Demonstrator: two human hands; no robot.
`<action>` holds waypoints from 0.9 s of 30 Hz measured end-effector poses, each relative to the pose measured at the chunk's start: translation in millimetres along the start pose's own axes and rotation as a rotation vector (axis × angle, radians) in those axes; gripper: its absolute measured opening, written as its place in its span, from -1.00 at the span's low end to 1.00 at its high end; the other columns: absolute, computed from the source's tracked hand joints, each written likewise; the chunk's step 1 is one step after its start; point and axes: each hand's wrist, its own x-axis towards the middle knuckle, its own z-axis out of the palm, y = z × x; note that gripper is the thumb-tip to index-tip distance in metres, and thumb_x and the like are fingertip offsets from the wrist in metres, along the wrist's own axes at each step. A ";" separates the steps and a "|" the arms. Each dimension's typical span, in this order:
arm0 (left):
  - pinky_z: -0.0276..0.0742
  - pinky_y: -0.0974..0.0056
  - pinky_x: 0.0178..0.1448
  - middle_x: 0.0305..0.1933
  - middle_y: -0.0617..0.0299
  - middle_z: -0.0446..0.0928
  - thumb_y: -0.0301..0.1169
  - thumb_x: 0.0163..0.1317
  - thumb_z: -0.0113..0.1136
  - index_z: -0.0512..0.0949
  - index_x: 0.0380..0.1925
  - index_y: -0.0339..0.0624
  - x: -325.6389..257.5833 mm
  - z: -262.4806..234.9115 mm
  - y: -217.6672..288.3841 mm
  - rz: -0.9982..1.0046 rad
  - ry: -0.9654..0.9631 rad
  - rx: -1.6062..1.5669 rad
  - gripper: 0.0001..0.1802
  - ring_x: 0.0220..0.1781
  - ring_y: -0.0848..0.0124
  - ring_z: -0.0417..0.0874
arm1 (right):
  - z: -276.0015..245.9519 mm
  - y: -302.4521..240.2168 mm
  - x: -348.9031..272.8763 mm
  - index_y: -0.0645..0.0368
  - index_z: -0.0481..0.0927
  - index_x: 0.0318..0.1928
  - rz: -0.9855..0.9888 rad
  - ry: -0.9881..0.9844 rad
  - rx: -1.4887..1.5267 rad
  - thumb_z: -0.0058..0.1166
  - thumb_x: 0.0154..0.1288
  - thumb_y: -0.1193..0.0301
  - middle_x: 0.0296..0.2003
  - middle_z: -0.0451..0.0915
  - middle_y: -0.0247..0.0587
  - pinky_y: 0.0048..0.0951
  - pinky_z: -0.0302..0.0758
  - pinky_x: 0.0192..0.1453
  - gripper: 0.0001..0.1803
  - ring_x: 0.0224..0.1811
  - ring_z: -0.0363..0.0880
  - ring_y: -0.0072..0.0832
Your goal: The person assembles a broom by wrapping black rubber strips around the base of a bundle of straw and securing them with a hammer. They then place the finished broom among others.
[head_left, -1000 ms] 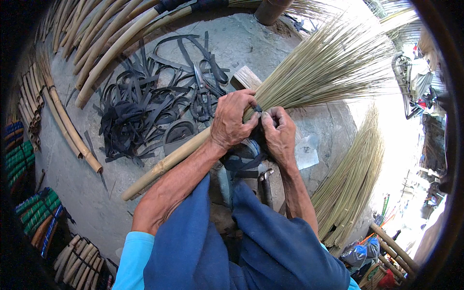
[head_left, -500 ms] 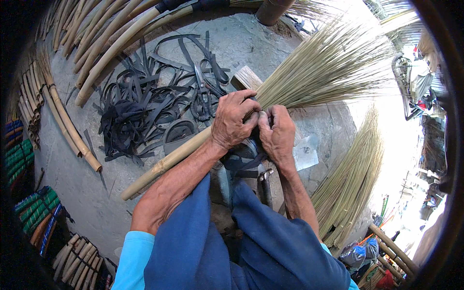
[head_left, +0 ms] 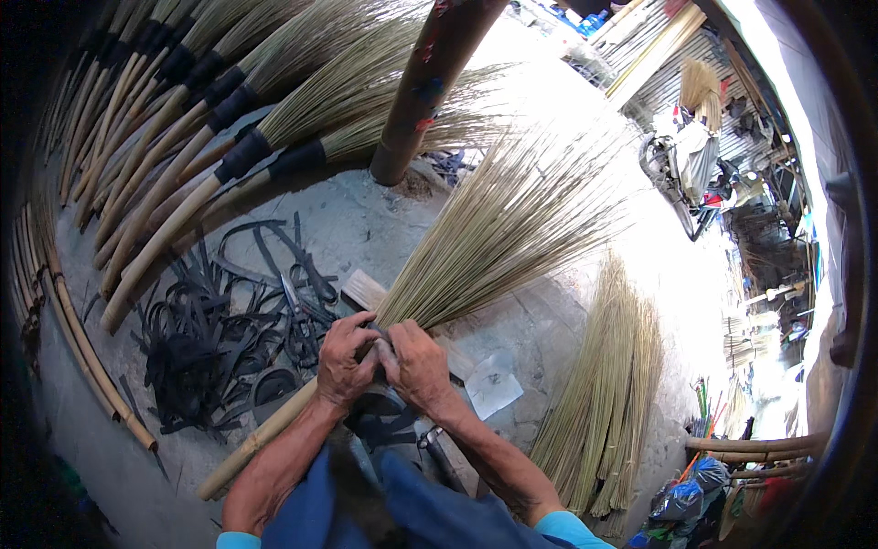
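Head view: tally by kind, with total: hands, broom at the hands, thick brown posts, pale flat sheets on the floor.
Hands: 2 (left hand, right hand)
Broom: 1
Brown post: 1
Pale sheet: 1
Total: 5

broom wkshop, w/ held broom (head_left: 485, 238), stacked brooms (head_left: 229, 110), bristle bundle (head_left: 604, 393) & black strips (head_left: 192, 357) on flr (head_left: 352, 215).

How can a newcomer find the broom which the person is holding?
Start at the brown post near the top. Below it, the left hand and right hand grip the broom, which fans toward the upper right. Unlike the brooms rowed at upper left, it is held; unlike the straw bundle at right, it shows a handle.
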 end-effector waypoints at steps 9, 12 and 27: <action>0.66 0.00 0.35 0.27 0.02 0.76 -0.52 0.11 0.55 0.81 -0.18 -0.14 2.6 0.4 8.7 -0.053 -0.015 -0.025 -0.76 0.28 -0.02 0.74 | -4.8 28.9 -90.5 0.23 0.59 -0.04 0.147 0.036 0.044 0.39 0.48 0.36 -0.13 0.58 0.09 0.05 0.59 -0.01 -0.74 -0.08 0.64 0.14; 0.66 0.00 0.35 0.27 0.03 0.76 -0.51 0.12 0.56 0.82 -0.19 -0.13 3.7 0.0 9.6 -0.045 -0.007 -0.033 -0.78 0.28 -0.02 0.74 | -3.6 46.4 -175.5 0.22 0.58 0.00 0.273 -0.123 -0.024 0.45 0.44 0.28 -0.12 0.56 0.12 0.13 0.57 0.02 -0.64 -0.02 0.61 0.17; 0.65 -0.02 0.40 0.28 0.05 0.75 -0.46 0.14 0.55 0.81 -0.13 -0.14 2.5 -1.5 3.9 -0.065 -0.022 -0.027 -0.74 0.30 -0.03 0.73 | 5.7 71.8 -335.0 0.20 0.61 0.23 0.863 -0.341 0.091 0.47 0.28 0.12 0.08 0.67 0.26 0.17 0.60 0.24 -0.37 0.13 0.69 0.30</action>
